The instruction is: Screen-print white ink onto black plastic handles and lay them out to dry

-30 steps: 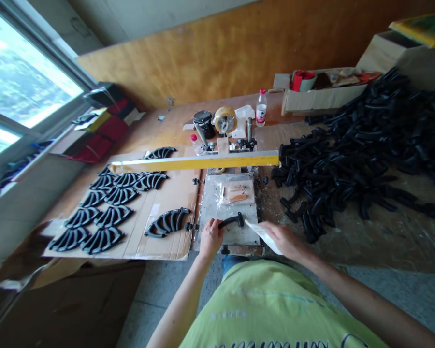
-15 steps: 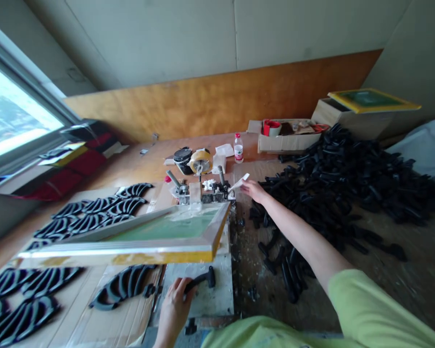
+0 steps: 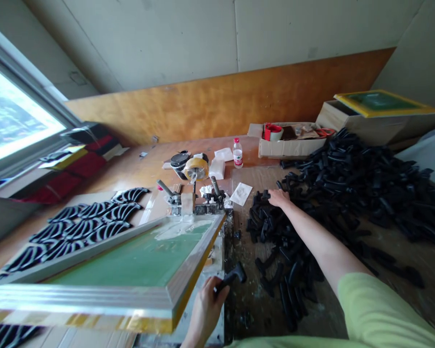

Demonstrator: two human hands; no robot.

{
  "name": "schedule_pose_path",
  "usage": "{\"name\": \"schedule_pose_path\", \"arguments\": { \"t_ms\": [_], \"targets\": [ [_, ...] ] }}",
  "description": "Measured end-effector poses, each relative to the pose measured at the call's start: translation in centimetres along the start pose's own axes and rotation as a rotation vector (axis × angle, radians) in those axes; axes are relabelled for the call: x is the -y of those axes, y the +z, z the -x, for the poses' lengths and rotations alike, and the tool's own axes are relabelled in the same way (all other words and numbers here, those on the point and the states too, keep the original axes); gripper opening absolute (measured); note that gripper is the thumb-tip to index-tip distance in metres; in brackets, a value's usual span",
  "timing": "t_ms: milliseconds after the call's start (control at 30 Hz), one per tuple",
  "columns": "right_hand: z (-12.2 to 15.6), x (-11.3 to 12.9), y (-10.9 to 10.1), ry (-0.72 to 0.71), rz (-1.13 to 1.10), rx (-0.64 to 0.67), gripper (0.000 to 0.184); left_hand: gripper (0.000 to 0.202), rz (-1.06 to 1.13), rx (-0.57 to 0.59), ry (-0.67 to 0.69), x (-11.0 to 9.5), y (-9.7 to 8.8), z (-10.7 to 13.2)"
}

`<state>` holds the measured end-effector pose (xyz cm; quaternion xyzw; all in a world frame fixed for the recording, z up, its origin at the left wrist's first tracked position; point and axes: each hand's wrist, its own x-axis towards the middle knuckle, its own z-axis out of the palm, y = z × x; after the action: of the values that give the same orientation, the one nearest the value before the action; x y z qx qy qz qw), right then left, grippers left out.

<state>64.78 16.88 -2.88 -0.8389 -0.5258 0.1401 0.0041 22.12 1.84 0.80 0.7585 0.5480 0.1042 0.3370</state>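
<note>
Black handle piece (image 3: pixel 236 275): in the left hand (image 3: pixel 212 297), T-shaped end projecting past the fingertips, poised at the right edge of the metal plate (image 3: pixel 218 329), near the front edge of the workbench (image 3: pixel 145 166). Left fingers and thumb closed around its narrow end.

Right hand (image 3: pixel 280 197): extended to the back left edge of the heap of black pieces (image 3: pixel 348 186) along the workbench's right side. Fingers bent, palm down, touching the heap; cannot tell whether a piece is gripped.

Green mesh screen (image 3: pixel 130 263): to the left of the held piece, tilted, front edge raised over the plate; rear edge at the clamps (image 3: pixel 194 205). White cloth (image 3: pixel 241 194) lies flat between clamps and right hand.

Toward the back edge: tape roll (image 3: pixel 196 170), black tub (image 3: pixel 178 162), red-capped bottle (image 3: pixel 238 153), carton (image 3: pixel 290 149). Left side: black pieces in fan-shaped groups (image 3: pixel 83 220) on a cardboard sheet (image 3: pixel 103 339).
</note>
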Motion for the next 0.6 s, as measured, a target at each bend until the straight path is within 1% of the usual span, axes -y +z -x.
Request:
{"name": "schedule_pose_path", "arguments": {
  "t_ms": [67,133,233,300,333,400,467,533,600],
  "targets": [
    [1.8,0.1,0.3,-0.036,0.017,0.013,0.03,0.012,-0.056,0.053,0.036,-2.1,1.1,-1.7],
    [3.8,0.2,0.3,-0.084,0.036,0.033,0.028,0.01,-0.105,0.076,0.065,-3.6,2.1,-3.0],
    [7.0,0.5,-0.4,-0.167,0.057,0.054,0.028,0.021,-0.095,0.105,0.126,-4.7,3.0,-3.8],
    [9.2,1.1,-1.0,-0.205,0.049,0.007,0.032,0.031,-0.031,0.117,0.186,-4.8,2.8,-3.3],
    [10.1,1.6,-1.2,-0.21,0.033,-0.04,0.034,0.034,0.008,0.123,0.215,-4.6,2.5,-2.8],
    [11.8,3.1,-1.3,-0.201,-0.045,-0.14,0.037,0.034,0.077,0.123,0.252,-3.9,1.3,-1.7],
    [12.6,5.5,-1.0,-0.202,-0.202,-0.186,0.036,0.029,0.139,0.109,0.265,-2.7,-0.4,-0.4],
    [12.4,8.5,-0.4,-0.182,-0.412,-0.178,0.032,0.025,0.204,0.084,0.255,-1.1,-2.3,0.8],
    [11.2,11.4,0.0,-0.129,-0.602,-0.171,0.028,0.024,0.261,0.055,0.217,0.8,-4.5,1.9]
  ]
}}
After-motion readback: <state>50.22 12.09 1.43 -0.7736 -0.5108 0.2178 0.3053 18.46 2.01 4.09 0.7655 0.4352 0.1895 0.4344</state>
